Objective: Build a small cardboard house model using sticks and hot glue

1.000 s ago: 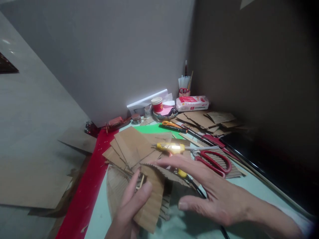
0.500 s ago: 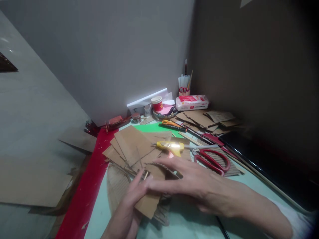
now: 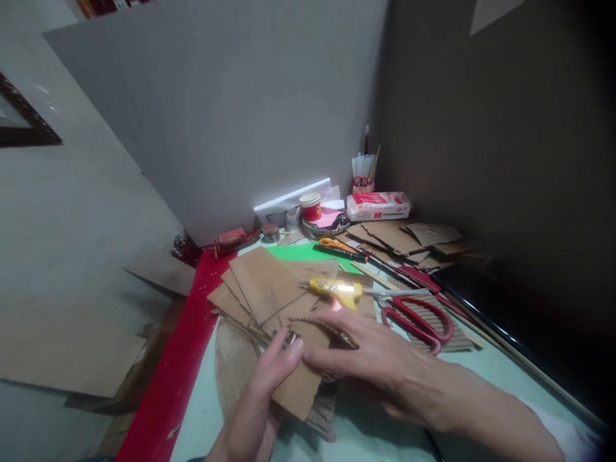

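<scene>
Low in the middle of the head view, a small brown cardboard piece (image 3: pixel 299 390) is held between my two hands. My left hand (image 3: pixel 262 391) grips it from the left, its thumb lying on top and its other fingers underneath, out of sight. From the right, my right hand (image 3: pixel 370 359) closes around the same cardboard, with a curved corrugated edge showing between thumb and forefinger. A small dark object by my left thumb is too blurred to name. Just beyond my hands lie a yellow glue gun (image 3: pixel 337 289) and larger cardboard sheets (image 3: pixel 264 279).
Red-handled scissors (image 3: pixel 421 321) lie right of the glue gun. Behind are a green sheet (image 3: pixel 293 252), orange-handled scissors (image 3: pixel 334 243), a red paper cup (image 3: pixel 310 208) and a tissue pack (image 3: pixel 379 206). A glossy black panel (image 3: pixel 510 333) borders the right side; a red strip (image 3: pixel 166 366) runs along the left edge.
The whole view has shifted, so everything sits slightly lower and further right. Both hands keep hold of the cardboard piece; the left thumb has come down flatter on it.
</scene>
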The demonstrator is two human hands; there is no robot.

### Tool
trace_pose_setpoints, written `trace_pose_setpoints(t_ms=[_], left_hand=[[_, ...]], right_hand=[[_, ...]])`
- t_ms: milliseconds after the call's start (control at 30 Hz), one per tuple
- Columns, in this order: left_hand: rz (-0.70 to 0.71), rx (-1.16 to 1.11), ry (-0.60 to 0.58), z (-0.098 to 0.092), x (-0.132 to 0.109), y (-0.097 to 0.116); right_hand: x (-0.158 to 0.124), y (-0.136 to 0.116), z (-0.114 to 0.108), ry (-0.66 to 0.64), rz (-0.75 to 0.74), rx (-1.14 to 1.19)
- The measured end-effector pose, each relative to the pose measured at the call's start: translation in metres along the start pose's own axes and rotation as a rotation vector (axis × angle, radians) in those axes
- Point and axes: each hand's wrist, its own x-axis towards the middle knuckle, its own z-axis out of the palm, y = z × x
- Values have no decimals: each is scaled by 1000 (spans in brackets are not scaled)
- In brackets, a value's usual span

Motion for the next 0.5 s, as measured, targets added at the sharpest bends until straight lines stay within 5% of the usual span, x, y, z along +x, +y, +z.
trace_pose_setpoints(t_ms=[367, 500], left_hand=[[81, -76, -96, 5, -5, 5], [143, -96, -168, 5, -7, 8]], right_hand=[[3, 5, 13, 169, -49, 149], [-2, 5, 16, 294, 74, 221]])
